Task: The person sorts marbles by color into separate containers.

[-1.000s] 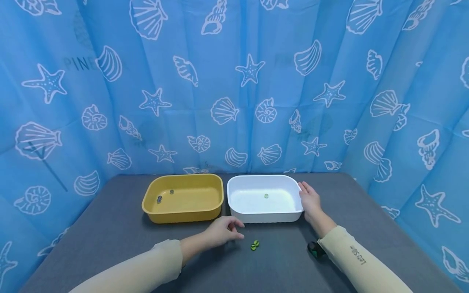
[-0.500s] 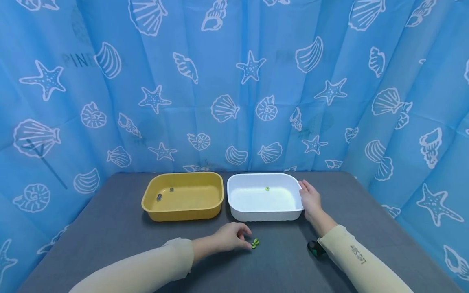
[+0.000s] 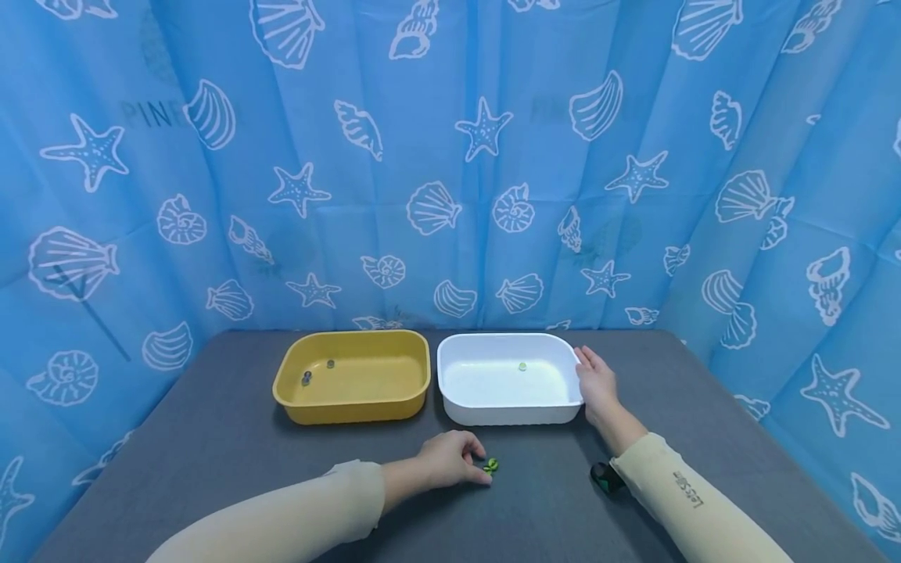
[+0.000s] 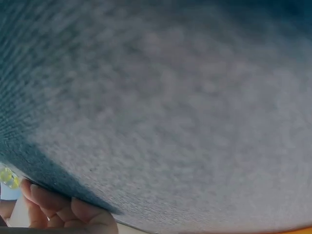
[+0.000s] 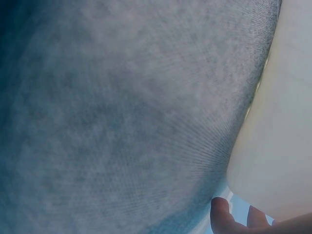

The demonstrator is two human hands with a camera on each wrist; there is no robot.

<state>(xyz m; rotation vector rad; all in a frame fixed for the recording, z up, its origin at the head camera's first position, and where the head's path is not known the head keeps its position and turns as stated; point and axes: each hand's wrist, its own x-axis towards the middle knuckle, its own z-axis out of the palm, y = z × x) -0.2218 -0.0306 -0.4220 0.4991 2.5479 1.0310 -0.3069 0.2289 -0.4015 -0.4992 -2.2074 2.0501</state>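
Observation:
My left hand (image 3: 450,460) is low over the grey table, thumb and forefinger apart, their tips right at a small cluster of shiny green marble-like pieces (image 3: 492,465). In the left wrist view its fingers (image 4: 90,214) show at the lower left, near a clear yellow-green piece (image 4: 9,178). My right hand (image 3: 597,383) rests with extended fingers against the right end of a white plastic bin (image 3: 511,416). A single pale green piece (image 3: 522,367) lies inside that bin. In the right wrist view, fingertips (image 5: 220,210) show beside the bin's wall (image 5: 278,146).
A mustard-yellow bin (image 3: 355,412) stands left of the white one, holding a few small grey pieces (image 3: 306,378). Beside my right forearm lies a small black and green object (image 3: 605,477). A blue shell-print curtain (image 3: 436,156) hangs behind the table.
My left hand has moved right, up to the green pieces. The pale green piece has shifted back and then right within the white bin. My right hand stays at the bin.

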